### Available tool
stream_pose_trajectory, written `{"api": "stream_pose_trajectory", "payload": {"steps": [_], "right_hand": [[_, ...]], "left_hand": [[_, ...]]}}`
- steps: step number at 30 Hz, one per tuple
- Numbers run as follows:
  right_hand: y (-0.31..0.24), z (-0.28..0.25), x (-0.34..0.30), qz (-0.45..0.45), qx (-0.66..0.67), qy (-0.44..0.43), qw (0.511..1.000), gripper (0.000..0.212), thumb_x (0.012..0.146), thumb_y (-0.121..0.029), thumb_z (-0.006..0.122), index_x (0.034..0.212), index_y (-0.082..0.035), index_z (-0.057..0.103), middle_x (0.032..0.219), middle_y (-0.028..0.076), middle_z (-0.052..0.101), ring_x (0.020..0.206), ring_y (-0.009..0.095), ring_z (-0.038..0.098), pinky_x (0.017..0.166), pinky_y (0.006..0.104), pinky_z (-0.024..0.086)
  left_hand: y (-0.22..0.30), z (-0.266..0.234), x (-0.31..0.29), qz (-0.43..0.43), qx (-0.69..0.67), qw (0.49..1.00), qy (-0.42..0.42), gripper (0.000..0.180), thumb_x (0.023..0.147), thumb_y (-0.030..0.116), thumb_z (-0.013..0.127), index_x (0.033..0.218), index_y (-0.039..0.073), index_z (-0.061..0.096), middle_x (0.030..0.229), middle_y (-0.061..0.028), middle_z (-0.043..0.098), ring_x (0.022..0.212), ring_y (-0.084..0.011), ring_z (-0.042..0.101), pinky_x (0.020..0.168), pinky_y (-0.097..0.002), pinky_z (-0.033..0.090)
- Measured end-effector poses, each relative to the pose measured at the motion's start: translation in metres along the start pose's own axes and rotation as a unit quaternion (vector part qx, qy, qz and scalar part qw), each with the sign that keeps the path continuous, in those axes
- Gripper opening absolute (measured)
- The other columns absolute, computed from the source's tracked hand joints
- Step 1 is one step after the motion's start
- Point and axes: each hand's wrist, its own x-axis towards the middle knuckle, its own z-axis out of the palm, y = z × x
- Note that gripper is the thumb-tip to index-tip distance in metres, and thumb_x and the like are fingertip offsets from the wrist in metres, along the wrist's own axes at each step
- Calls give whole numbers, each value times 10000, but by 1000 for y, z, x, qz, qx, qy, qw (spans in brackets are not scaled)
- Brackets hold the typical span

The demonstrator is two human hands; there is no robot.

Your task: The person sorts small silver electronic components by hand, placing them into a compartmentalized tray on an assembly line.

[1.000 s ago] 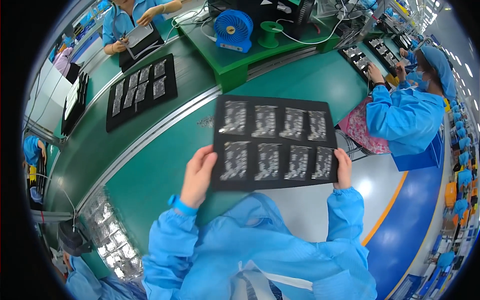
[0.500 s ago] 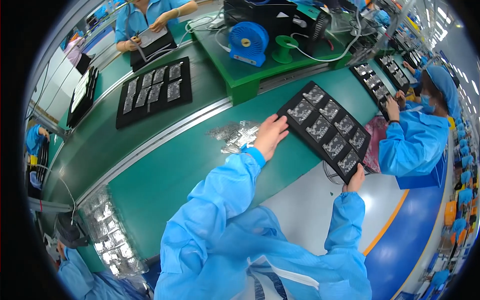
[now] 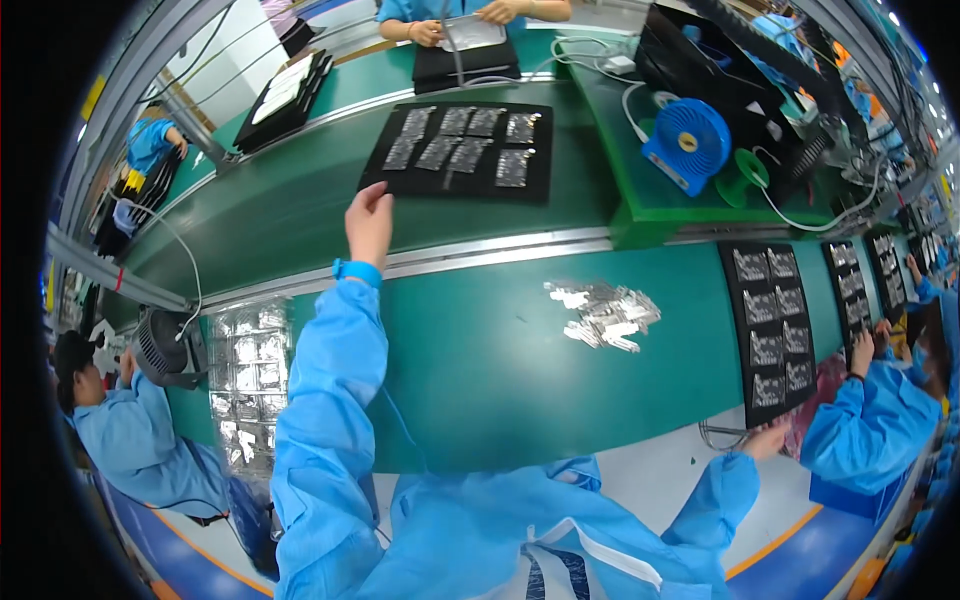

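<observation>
On the dark green belt beyond the rail lies a black tray point(image 3: 478, 187) carrying several grey, shiny flat pieces. My left hand point(image 3: 369, 228) is at its near left corner, thumb and fingers closed on the edge. A second black tray point(image 3: 741, 345) with rows of small silvery parts lies at the right, its near end sticking out past the bench edge. My right hand point(image 3: 764, 441) holds that near end, with some fingers hidden. A loose heap of thin silvery metal strips point(image 3: 607, 314) rests on the green bench between the two trays.
Clear plastic blister trays point(image 3: 248, 350) lie at the left, beside a dark fan point(image 3: 168, 345). A blue fan point(image 3: 688, 145) and a green spool point(image 3: 742, 178) stand on a raised green platform. Metal rail point(image 3: 500, 248) divides bench from belt. Co-workers sit left, right and across.
My left hand has left the right-hand tray and reached across to the tray on the belt. The right-hand tray has swung lower and straighter, still at my right hand. The view has turned left.
</observation>
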Motion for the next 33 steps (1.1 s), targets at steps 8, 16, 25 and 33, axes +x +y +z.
{"api": "stream_pose_trajectory", "payload": {"steps": [8,16,25,33], "right_hand": [[-124,12,-140,-145,73,-58,985,290,1033,-289,493,1165,-36,550,996,26,599,743,81,467,622,221,390],[-184,92,-304,-65,-33,-583,809,180,1015,-217,529,1107,-75,592,879,30,655,683,57,550,548,190,397],[-184,138,-462,256,3,-775,578,599,1009,-324,550,1464,6,343,1294,179,588,1177,244,594,822,338,547],[-147,99,-463,254,52,-742,618,281,943,-111,637,1178,-57,493,956,53,595,857,149,608,743,333,576]], "left_hand": [[-105,-9,76,-39,173,983,47,571,797,337,758,1212,-31,621,1161,-211,656,1060,-351,632,924,-413,499],[-69,-23,81,-274,-79,955,-78,426,811,175,783,1163,-7,627,963,-66,637,780,-158,597,720,-300,516],[19,-46,-82,-320,-304,890,-115,233,862,62,723,1036,48,569,948,-26,593,876,-119,580,733,-278,499],[63,-97,-242,-312,-315,884,-151,213,905,71,675,1044,22,522,876,-26,601,797,-99,573,713,-235,472]]}}
